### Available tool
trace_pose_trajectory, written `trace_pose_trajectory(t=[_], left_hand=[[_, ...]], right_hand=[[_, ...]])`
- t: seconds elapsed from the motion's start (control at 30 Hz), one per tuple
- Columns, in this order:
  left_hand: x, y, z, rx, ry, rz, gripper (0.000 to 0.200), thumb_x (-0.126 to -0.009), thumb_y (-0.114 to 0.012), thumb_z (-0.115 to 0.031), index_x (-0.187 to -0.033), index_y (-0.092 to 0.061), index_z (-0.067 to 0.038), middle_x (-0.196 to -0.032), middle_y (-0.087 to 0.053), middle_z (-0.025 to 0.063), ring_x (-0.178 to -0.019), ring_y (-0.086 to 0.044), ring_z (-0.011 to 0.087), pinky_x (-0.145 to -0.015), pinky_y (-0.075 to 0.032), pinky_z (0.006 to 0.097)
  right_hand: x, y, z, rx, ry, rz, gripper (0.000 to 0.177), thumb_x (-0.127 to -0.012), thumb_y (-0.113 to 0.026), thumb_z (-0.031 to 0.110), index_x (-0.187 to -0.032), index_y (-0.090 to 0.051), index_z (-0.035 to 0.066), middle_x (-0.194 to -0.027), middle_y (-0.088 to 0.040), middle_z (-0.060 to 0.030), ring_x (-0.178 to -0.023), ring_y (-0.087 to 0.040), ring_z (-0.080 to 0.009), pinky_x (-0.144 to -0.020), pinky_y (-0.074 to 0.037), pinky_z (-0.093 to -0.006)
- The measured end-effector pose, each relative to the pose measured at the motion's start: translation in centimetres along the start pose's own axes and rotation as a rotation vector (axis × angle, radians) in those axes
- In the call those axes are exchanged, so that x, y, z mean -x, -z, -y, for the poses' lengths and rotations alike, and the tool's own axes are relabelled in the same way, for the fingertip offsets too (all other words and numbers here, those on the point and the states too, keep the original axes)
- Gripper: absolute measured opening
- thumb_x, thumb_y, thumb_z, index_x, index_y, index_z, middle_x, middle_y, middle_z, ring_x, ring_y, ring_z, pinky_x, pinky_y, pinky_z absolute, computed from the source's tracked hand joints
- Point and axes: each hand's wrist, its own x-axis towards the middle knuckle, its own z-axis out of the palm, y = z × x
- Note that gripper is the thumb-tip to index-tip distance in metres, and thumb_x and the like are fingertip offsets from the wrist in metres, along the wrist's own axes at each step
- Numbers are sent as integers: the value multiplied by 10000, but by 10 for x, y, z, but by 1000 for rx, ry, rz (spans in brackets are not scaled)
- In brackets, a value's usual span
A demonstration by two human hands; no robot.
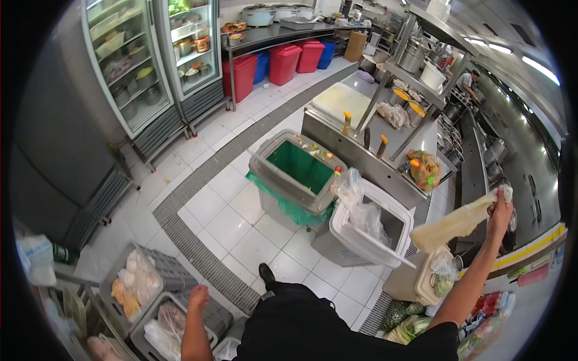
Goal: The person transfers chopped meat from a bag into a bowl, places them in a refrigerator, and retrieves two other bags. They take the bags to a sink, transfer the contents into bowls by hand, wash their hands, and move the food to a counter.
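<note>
My right hand (500,212) is raised at the right, its fingers closed on the top of a limp, pale yellow cloth (451,226). The cloth hangs out to the left, above a beige lidded bin (415,281). At lower left, my left hand (198,296) has its fingers curled, with nothing visible in them. It is nearest to the grey crates (174,271), which hold bagged food (136,278). In front of me stand a grey bin with a green liner (282,207) and a white bin (346,237) with clear plastic bags (368,210) over its opening.
A steel worktable (361,159) carries a white cutting board (343,103) and several pots. Glass-door fridges (123,66) stand at the left, red bins (284,65) under the back counter. A drain grate (198,253) crosses the tiles. A co-worker (466,84) is at the far right.
</note>
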Motion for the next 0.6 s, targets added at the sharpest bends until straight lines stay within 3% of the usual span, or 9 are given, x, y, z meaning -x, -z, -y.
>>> trace_pose_trajectory(t=[0.17, 0.33, 0.4, 0.47, 0.5, 0.57, 0.6], left_hand=[[-22, 37, -74, 12, 4, -157, 145, -878, -556, -257, -841, -578, -119, -660, -517, 1, -479, -489, 140, -416, -417, 316], [-87, 90, -36, 217, 0, -56, 182, -894, -531, -250, -772, -546, -116, -577, -467, 32, -450, -486, 188, -390, -403, 356], [-102, 114, -27, 271, 131, 70, 230, -904, -543, -300, -782, -563, -105, -564, -476, 60, -452, -511, 233, -401, -429, 379], [-144, 141, -7, 109, 363, 161, 314, -942, -465, -380, -860, -586, -102, -688, -597, 138, -632, -610, 353, -540, -469, 515], [-154, 155, -12, 91, 380, 162, 314, -942, -465, -380, -860, -586, -102, -688, -597, 138, -632, -610, 353, -540, -469, 515], [-167, 188, -31, -1066, -581, 98, 393, -959, -424, -390, -1006, -639, -64, -884, -669, 208, -840, -637, 420, -719, -481, 542], [-179, 199, -48, -1085, -579, 123, 393, -959, -424, -390, -1006, -639, -64, -884, -669, 208, -840, -637, 420, -719, -481, 542]], right_hand=[[-24, -161, -10, -158, -68, -16, 208, -919, -654, 294, -857, -621, 98, -635, -510, 69, -463, -389, -12, -412, -268, -190], [-46, -319, -33, -158, -120, 126, 250, -926, -633, 317, -828, -623, 86, -595, -490, 63, -452, -401, -31, -411, -270, -199], [-46, -379, -32, -208, -182, 160, 238, -931, -627, 299, -828, -608, 85, -590, -485, 52, -448, -401, -35, -407, -272, -204], [-48, -430, -39, -170, -120, 190, 239, -944, -605, 281, -828, -592, 72, -589, -486, 37, -446, -404, -47, -408, -281, -222], [-47, -454, -42, -179, -93, 216, 241, -947, -598, 278, -831, -591, 67, -590, -484, 34, -447, -403, -51, -409, -286, -227], [-48, -496, -44, -151, -137, 224, 249, -948, -596, 284, -837, -594, 61, -594, -485, 31, -448, -402, -54, -412, -289, -227], [-49, -511, -41, -141, -158, 243, 257, -948, -595, 291, -844, -596, 55, -599, -486, 27, -450, -400, -57, -415, -291, -227]])
